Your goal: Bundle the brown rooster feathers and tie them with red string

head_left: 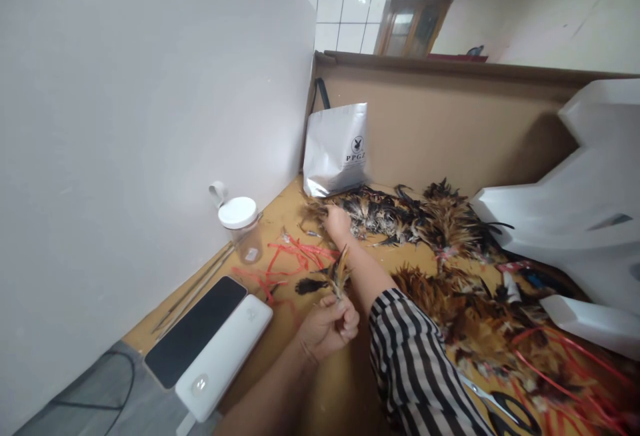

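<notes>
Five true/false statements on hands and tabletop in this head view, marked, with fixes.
1. The left hand holds a feather bunch. True.
2. The jar has no lid. False: a white lid covers it.
3. The phone lies beside the white device. True.
4. The right hand grips the scissors. False: it is at the feather pile; the scissors lie at lower right.
5. Red strips lie near the jar. True.
</notes>
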Action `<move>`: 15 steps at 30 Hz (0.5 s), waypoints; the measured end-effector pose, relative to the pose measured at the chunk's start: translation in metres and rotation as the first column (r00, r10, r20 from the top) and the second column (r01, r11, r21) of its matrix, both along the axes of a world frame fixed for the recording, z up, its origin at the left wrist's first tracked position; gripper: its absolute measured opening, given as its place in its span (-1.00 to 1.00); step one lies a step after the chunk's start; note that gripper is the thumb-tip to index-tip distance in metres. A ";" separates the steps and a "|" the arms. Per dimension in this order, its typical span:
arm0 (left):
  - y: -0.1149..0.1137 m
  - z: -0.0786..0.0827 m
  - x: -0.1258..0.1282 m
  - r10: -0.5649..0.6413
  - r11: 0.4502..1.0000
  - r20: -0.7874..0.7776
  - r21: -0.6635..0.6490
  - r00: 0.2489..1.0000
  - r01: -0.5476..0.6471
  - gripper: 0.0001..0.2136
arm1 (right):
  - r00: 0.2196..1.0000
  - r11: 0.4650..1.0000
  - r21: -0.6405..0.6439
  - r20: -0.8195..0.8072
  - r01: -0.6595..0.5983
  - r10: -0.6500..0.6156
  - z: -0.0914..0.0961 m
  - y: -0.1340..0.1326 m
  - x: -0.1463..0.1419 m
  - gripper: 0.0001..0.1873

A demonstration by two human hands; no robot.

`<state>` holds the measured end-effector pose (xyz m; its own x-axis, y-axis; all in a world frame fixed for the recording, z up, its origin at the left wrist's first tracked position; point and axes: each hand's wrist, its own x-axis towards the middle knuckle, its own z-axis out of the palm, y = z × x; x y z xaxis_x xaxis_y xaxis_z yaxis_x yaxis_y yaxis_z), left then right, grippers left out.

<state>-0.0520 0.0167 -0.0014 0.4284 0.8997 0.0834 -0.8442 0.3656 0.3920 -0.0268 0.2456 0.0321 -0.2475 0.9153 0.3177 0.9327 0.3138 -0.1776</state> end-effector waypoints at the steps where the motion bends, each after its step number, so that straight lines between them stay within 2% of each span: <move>1: 0.000 0.000 0.000 0.000 1.000 0.002 -0.003 1.000 0.000 -0.76 | 0.997 1.000 0.020 -0.077 0.010 -0.008 0.003 -0.001 0.004 -0.64; 6: 0.000 -0.004 -0.001 0.037 0.999 -0.034 -0.031 0.999 -0.038 -0.76 | 0.930 0.997 0.075 -0.368 0.029 0.001 0.026 -0.013 0.028 -0.60; 11: 0.000 -0.006 -0.007 0.083 0.995 -0.079 -0.056 0.993 -0.088 -0.78 | 0.866 0.990 0.142 -0.497 0.024 0.050 0.051 -0.041 0.057 -0.61; 15: -0.001 -0.011 -0.010 0.148 0.987 -0.135 -0.040 0.980 -0.155 -0.81 | 0.829 0.980 0.197 -0.547 -0.002 0.112 0.071 -0.078 0.082 -0.62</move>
<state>-0.0624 0.0157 -0.0122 0.2911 0.9566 -0.0117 -0.8335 0.2596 0.4877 0.0554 0.1675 0.1034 -0.0295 0.8179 0.5745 0.6738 0.4408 -0.5930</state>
